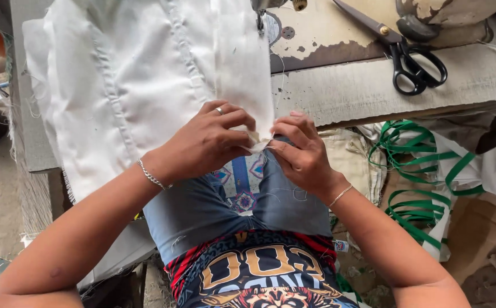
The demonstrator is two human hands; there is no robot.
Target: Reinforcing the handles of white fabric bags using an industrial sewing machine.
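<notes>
We lose the sewing machine's needle part at the top edge, and the fabric's far end runs out of frame. We count one white stitched cloth panel, one pair of black-handled scissors, one tangle of green strap. Two hands meet at the cloth's lower corner, over the worn table edge: the left hand curls over, fingers pinched on the hem; the right hand pinches it too, knuckles up, wrists bent inward.

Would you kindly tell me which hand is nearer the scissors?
Right. The right hand lies below-left of the scissors; the left hand is farther left, beyond it.
</notes>
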